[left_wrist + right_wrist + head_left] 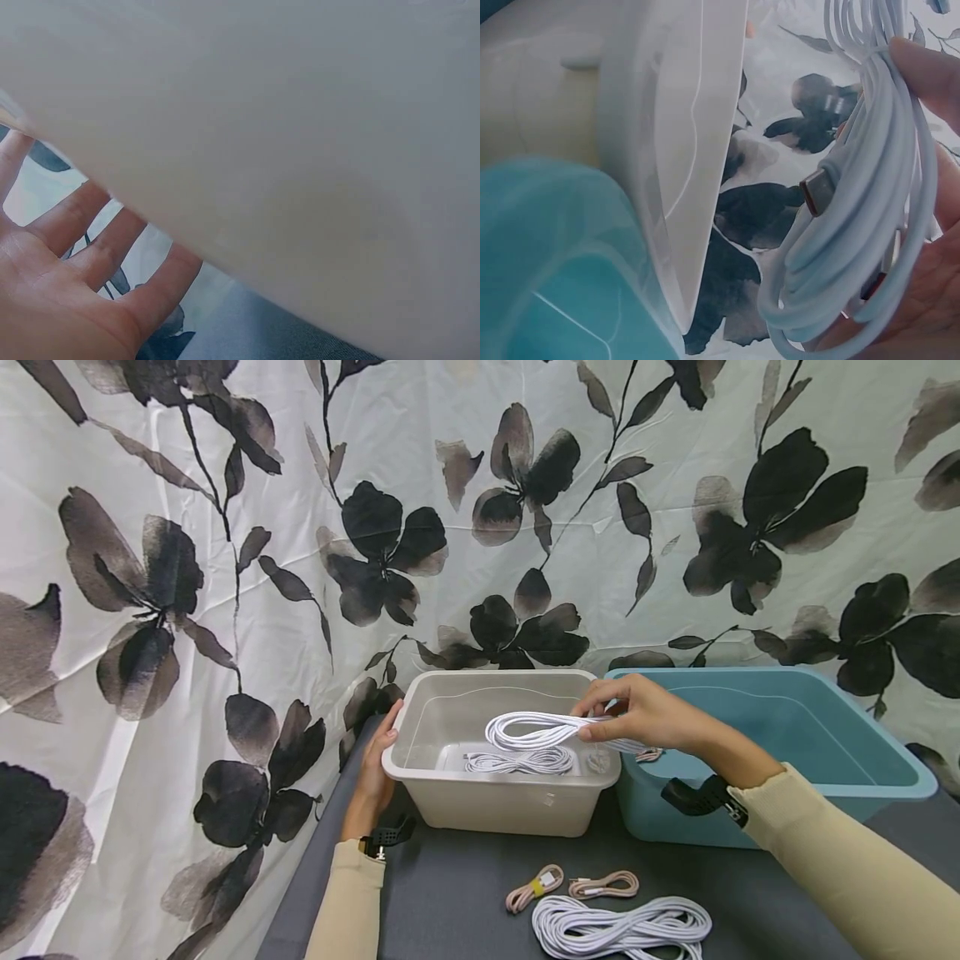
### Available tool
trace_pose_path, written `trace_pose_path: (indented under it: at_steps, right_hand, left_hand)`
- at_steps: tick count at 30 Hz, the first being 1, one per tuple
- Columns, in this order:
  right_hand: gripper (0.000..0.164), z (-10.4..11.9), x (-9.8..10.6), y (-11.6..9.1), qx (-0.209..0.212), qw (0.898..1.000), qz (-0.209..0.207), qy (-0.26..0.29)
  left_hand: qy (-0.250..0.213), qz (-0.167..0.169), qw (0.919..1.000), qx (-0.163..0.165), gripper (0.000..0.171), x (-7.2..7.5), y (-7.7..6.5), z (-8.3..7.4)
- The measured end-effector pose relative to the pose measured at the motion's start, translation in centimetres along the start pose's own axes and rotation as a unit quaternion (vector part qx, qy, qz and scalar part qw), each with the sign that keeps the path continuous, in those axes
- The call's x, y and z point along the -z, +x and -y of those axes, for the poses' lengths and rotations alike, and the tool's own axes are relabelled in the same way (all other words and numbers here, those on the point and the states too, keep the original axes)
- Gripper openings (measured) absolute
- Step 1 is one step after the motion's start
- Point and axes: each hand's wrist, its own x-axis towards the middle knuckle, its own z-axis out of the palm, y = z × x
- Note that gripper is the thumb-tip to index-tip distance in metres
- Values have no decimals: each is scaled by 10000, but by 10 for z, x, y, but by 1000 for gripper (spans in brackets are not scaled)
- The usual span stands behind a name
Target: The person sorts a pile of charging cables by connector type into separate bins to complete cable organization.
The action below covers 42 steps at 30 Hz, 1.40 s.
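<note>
Above the beige bin [495,806], near its right rim, my right hand [648,718] pinches a coiled white cable [532,727] between thumb and fingers. In the right wrist view a metal connector [819,191] sticks out of that coiled cable. My left hand [377,768] touches the beige bin's left side; the left wrist view shows its fingers [112,247] spread and fairly straight along the wall. Inside the beige bin lies another white cable bundle [521,762]. Just below my right hand shows a small brownish end [648,754]; what it belongs to is unclear.
A blue bin [780,675] stands directly right of the beige one. In front, on the dark grey table [450,893], lie a tan cable with a yellow tie [536,889], another tan cable [603,885] and a large white cable coil [622,927]. A floral curtain [420,443] hangs behind.
</note>
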Motion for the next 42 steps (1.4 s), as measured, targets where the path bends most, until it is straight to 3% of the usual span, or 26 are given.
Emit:
trace_pose_path:
  at_steps: [8,20,42]
  right_hand:
    - [23,-5,1,20,-477,9988,10,56]
    - [29,-17,7,54,-872,9957,-161,280]
    - [27,-29,3,97,-911,9953,26,339]
  left_hand:
    - [-47,28,10000,60,62,2,0,1]
    - [131,9,9999,-24,63,2,0,-1]
    - [45,8,10000,21,63,2,2,0]
